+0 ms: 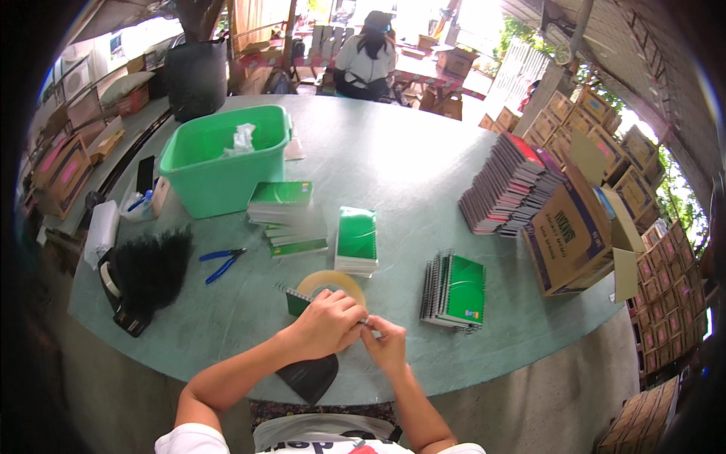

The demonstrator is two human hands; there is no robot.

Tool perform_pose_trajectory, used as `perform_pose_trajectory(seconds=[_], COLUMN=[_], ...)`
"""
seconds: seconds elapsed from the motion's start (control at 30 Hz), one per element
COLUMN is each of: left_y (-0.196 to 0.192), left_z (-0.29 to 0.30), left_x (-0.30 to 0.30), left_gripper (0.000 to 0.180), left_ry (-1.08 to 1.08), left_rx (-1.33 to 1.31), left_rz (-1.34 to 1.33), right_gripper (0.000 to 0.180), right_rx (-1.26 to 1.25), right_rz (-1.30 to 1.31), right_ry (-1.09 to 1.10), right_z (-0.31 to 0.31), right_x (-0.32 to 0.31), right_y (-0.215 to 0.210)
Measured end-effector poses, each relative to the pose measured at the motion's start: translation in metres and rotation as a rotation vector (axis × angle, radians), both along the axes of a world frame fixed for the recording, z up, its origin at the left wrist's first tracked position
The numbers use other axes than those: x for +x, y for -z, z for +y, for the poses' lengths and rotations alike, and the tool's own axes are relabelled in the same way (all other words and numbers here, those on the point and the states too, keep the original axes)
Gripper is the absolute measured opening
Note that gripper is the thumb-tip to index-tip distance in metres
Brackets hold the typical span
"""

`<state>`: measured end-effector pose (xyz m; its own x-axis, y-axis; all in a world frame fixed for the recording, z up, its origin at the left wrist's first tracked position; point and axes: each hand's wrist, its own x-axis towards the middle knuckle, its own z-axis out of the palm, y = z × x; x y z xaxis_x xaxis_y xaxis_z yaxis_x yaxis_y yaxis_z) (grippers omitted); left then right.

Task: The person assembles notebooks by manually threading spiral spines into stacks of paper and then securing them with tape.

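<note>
Near the table's front edge, my left hand (327, 324) is wrapped round a small green spiral notebook (298, 302), with its cover and wire coil showing past the fingers. My right hand (385, 345) is closed in a pinch against the notebook's near end, touching the left fingertips. The fingers hide what exactly is pinched. Under and behind the hands lies a roll of clear tape (355, 286). A black flat piece (310, 380), perhaps a face mask, lies below my left wrist. Farther off are a stack of green notebooks (357, 233) and blue-handled pliers (221, 264).
A green tub (219, 178) stands back left beside more green notebooks (281, 194). Bound notebooks (463, 291) sit right, with a red-covered pile (508, 185) and open carton (569, 234) behind. A black bristly bundle (153, 266) lies left. Another person (366, 59) sits beyond the table.
</note>
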<state>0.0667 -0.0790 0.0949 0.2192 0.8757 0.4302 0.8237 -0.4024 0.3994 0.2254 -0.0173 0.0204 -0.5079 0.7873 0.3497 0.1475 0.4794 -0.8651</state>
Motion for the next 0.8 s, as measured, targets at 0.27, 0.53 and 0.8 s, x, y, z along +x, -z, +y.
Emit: perform_pose_trajectory(seconds=[0.27,0.53,0.8], left_y=[0.008,-0.001,-0.002], left_z=[0.000,-0.006,-0.011], left_x=[0.002,0.014,0.007], left_gripper=[0.017,0.015,0.016], left_ry=[0.059,-0.014,-0.028], left_rx=[0.051,0.135,-0.029], left_rz=[-0.025,-0.077,-0.143], right_gripper=[0.015,0.016,0.015], right_rx=[0.007,0.139,0.227], right_rz=[-0.035,-0.057,-0.015], right_ry=[0.011,0.006,-0.020], right_z=[-0.003,-0.012,-0.015], right_x=[-0.003,-0.004,-0.006], right_y=[-0.013,-0.011,-0.008])
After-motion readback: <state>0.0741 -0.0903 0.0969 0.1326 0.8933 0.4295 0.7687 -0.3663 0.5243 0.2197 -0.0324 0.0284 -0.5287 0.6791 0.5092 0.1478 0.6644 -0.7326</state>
